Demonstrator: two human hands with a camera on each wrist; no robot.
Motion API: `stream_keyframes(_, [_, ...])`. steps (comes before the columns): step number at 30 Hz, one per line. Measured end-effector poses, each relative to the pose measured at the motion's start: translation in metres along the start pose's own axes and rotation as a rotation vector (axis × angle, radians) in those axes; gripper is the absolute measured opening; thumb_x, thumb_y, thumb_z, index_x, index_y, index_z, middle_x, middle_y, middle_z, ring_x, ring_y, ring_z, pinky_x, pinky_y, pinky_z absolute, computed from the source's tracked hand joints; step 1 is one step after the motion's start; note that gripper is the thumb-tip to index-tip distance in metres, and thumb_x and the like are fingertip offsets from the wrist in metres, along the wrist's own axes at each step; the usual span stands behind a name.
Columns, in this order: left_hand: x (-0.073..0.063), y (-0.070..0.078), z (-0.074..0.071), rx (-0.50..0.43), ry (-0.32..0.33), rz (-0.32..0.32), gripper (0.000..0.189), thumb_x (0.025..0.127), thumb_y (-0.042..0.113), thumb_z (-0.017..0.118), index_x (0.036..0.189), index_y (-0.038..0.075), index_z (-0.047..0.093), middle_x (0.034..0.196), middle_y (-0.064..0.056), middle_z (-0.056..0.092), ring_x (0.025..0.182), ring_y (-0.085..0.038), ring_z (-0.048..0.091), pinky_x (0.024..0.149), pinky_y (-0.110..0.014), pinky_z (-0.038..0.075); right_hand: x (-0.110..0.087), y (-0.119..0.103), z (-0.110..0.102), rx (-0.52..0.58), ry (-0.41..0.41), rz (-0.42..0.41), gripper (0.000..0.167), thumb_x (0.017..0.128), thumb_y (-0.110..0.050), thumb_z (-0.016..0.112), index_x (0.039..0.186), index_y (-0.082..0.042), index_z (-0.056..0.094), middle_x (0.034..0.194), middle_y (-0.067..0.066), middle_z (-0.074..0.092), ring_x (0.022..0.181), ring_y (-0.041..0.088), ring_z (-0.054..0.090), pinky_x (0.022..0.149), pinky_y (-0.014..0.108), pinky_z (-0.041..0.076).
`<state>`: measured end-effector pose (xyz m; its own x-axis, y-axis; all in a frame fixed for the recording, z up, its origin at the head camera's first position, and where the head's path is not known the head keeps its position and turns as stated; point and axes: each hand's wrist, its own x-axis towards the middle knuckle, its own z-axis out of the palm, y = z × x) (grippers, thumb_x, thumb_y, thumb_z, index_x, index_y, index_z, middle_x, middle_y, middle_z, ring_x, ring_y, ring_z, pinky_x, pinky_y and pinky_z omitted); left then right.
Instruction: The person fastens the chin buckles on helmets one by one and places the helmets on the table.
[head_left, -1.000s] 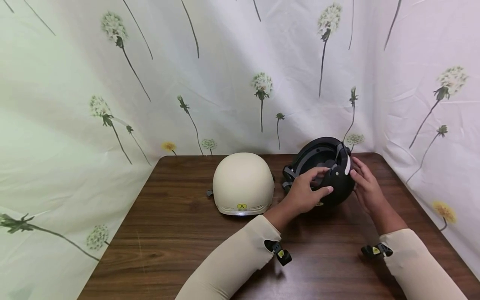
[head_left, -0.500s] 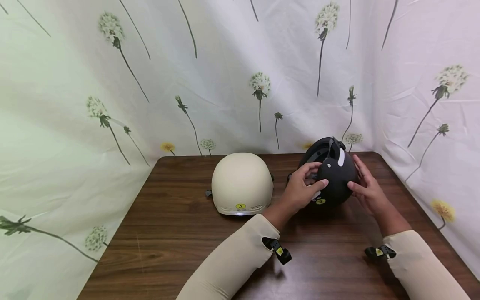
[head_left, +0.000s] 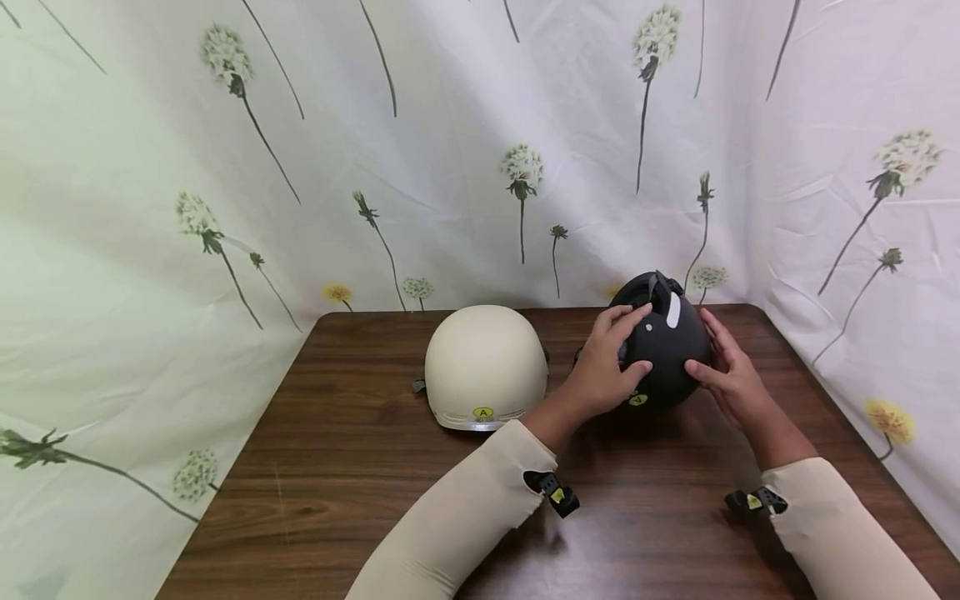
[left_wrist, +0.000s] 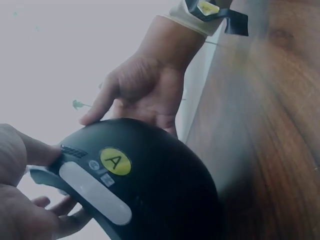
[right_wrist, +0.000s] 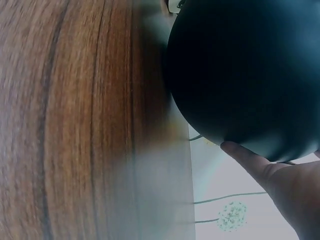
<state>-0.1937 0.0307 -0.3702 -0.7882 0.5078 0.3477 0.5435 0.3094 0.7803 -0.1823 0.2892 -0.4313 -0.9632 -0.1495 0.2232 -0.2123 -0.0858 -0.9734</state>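
Note:
A matte black helmet [head_left: 671, 358] is tilted on its side, its opening turned toward the left and back. My left hand [head_left: 603, 362] grips its rim, thumb on the outer shell and fingers reaching over the edge. In the left wrist view, that thumb [left_wrist: 42, 152] presses near a yellow "A" sticker [left_wrist: 116, 161] and a pale strip. My right hand [head_left: 735, 375] rests against the opposite side of the shell, thumb and fingers extended along it. An upright cream helmet [head_left: 486, 362], also bearing an "A" sticker, stands left of the black one.
Both helmets are toward the back of a dark wood-grain table [head_left: 315, 467]. A white cloth with dandelion prints [head_left: 450, 208] hangs behind the table and along its sides. Black straps with small devices [head_left: 553, 493] sit on both cream sleeves.
The black helmet has turned between my hands, so its opening shows less and more of its outer shell faces the head camera. The cream helmet stays in place.

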Motion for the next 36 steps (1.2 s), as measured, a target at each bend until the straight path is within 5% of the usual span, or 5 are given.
stream_keyframes(10, [0.006, 0.012, -0.001, 0.126, -0.037, -0.061, 0.084, 0.097, 0.013, 0.084, 0.168, 0.021, 0.041, 0.167, -0.009, 0.049, 0.148, -0.023, 0.056, 0.122, -0.044, 0.049, -0.003, -0.005, 0.000, -0.067, 0.043, 0.110, 0.090, 0.111, -0.011, 0.061, 0.178, -0.022, 0.001, 0.184, 0.019, -0.002, 0.152, 0.018, 0.034, 0.096, 0.013, 0.054])
stream_keyframes(14, [0.006, 0.013, -0.001, 0.100, -0.029, -0.080, 0.083, 0.098, 0.011, 0.083, 0.169, 0.023, 0.040, 0.167, -0.008, 0.050, 0.147, -0.023, 0.056, 0.121, -0.045, 0.050, -0.005, -0.001, -0.002, -0.081, 0.060, 0.158, 0.090, 0.113, -0.026, 0.059, 0.177, -0.020, -0.004, 0.179, 0.020, 0.004, 0.134, 0.012, 0.047, 0.086, 0.017, 0.055])
stream_keyframes(19, [0.004, 0.010, 0.003, 0.061, -0.002, -0.077, 0.082, 0.098, 0.011, 0.083, 0.167, 0.024, 0.042, 0.166, -0.008, 0.050, 0.147, -0.023, 0.056, 0.121, -0.045, 0.049, -0.009, 0.007, -0.001, -0.023, 0.001, 0.151, 0.094, 0.113, -0.039, 0.055, 0.176, -0.026, -0.013, 0.170, 0.023, 0.003, 0.110, 0.003, 0.060, 0.077, 0.029, 0.059])
stream_keyframes(26, [0.000, 0.007, 0.009, -0.032, 0.045, -0.052, 0.082, 0.096, 0.010, 0.085, 0.166, 0.018, 0.042, 0.166, -0.010, 0.049, 0.146, -0.022, 0.055, 0.121, -0.037, 0.049, -0.012, 0.006, 0.000, 0.054, -0.014, 0.144, 0.101, 0.111, -0.036, 0.061, 0.174, -0.036, -0.018, 0.175, 0.024, -0.009, 0.120, -0.003, 0.056, 0.090, 0.021, 0.058])
stream_keyframes(36, [-0.003, 0.000, 0.014, -0.241, 0.086, -0.094, 0.089, 0.095, 0.008, 0.086, 0.168, 0.021, 0.036, 0.161, -0.011, 0.044, 0.136, -0.023, 0.064, 0.106, -0.027, 0.057, -0.009, 0.001, 0.004, 0.037, 0.030, 0.025, 0.084, 0.115, -0.024, 0.053, 0.177, -0.026, -0.003, 0.172, 0.007, 0.016, 0.125, -0.002, 0.058, 0.092, 0.020, 0.058])
